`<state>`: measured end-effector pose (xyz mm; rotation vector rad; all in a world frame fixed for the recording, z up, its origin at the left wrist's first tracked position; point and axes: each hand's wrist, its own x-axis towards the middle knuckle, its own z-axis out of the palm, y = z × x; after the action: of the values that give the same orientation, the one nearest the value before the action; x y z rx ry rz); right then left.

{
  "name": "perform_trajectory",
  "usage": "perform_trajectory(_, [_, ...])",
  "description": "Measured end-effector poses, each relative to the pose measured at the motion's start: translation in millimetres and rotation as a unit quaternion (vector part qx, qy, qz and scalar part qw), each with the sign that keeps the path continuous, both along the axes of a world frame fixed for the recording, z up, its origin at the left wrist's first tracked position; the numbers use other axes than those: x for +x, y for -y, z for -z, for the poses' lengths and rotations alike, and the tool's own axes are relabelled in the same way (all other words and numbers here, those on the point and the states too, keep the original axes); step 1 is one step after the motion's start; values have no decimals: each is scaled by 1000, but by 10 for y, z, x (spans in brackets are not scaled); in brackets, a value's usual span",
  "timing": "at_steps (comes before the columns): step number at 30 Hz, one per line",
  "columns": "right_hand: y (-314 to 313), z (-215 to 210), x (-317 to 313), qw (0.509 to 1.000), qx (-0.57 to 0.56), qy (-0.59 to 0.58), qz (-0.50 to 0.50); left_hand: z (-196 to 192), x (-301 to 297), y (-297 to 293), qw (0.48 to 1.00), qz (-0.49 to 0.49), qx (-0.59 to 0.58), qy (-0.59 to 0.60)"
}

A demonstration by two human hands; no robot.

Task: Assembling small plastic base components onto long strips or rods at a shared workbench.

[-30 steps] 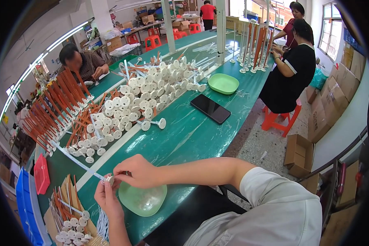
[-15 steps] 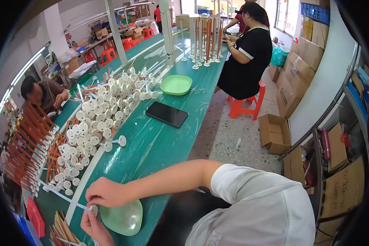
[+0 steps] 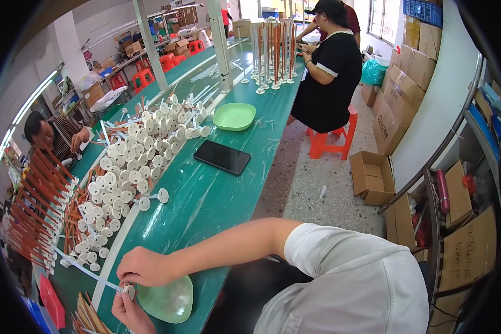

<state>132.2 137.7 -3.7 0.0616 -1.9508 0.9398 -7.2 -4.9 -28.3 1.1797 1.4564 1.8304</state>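
Note:
At the lower left of the head view, my left hand (image 3: 131, 315) is closed on a white disc-ended piece (image 3: 129, 289), its thumb against the disc. A long pale strip (image 3: 86, 269) runs from this piece toward the upper left. Just above, my right hand (image 3: 141, 268) pinches with bent fingers at the same piece, where the strip meets the disc. Its fingertips are partly hidden. A shallow green dish (image 3: 170, 300) lies beside both hands, under my right wrist. Beyond my hands is a large heap of white disc-ended pieces (image 3: 122, 172) with orange and pale strips.
A black phone (image 3: 221, 157) and another green dish (image 3: 234, 116) lie on the green table (image 3: 206, 206). Orange sticks (image 3: 33, 206) stand in rows at left. Upright sticks (image 3: 273, 55) stand at the far end. Co-workers sit at left and beyond. Cardboard boxes (image 3: 373, 177) line the right side.
The view has shifted slightly. My hands stay together on the piece with little visible movement. The person at left has raised their head, and a pale strip now shows near their hands.

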Motion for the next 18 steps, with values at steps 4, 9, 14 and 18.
perform_trajectory(4, [-16, 37, -12, 999, 30, -8, 6, -22, 27, -9, 1000, -1, 3, -11])
perform_trajectory(9, [-11, 53, -34, 997, 58, -41, 19, -36, 25, -8, 1000, -4, 1, -23])
perform_trajectory(14, [-13, 40, -27, 995, 79, -53, 26, -32, 26, -8, 999, -19, 6, -28])
perform_trajectory(18, [-8, 51, -20, 993, 98, -51, 42, 8, -13, -10, 1000, -8, 2, -26])
